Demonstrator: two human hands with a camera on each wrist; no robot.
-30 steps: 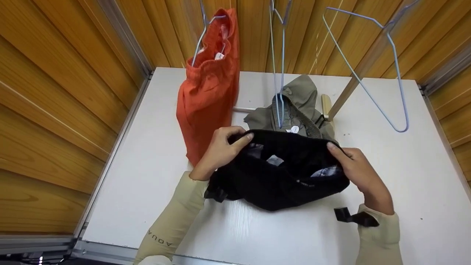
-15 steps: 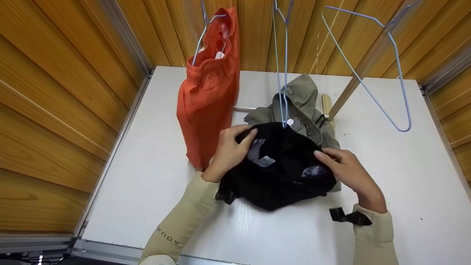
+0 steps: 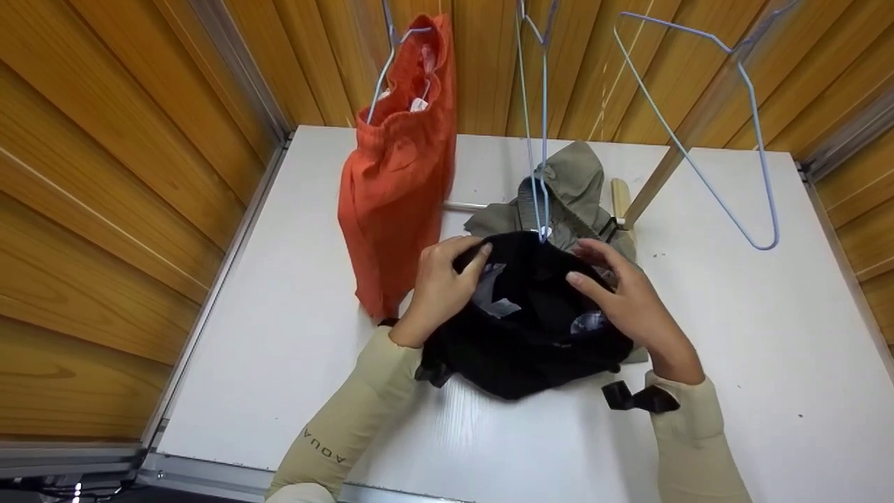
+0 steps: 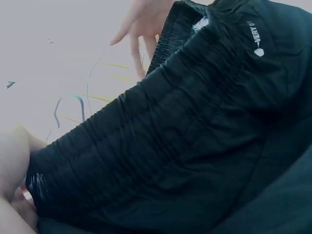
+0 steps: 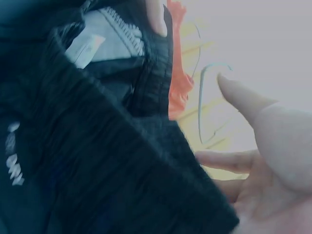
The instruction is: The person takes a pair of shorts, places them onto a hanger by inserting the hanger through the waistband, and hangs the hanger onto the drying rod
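The black garment [image 3: 517, 367] was above the middle of the bench [image 3: 293, 279], just on the near side of the olive garment [image 3: 576, 171]. Its long axis ran left to right, the waistband opening faced up and the body lay toward the near side. The left hand [image 3: 447, 276] pinched the waistband's left end; the right hand [image 3: 625, 297], thumb and fingers wide apart, was at the right end.

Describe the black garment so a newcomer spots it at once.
Over the white table, find the left hand. It pinches the black garment, in front of the olive garment. Unlike that and the hanging orange garment, it is black with white lettering.
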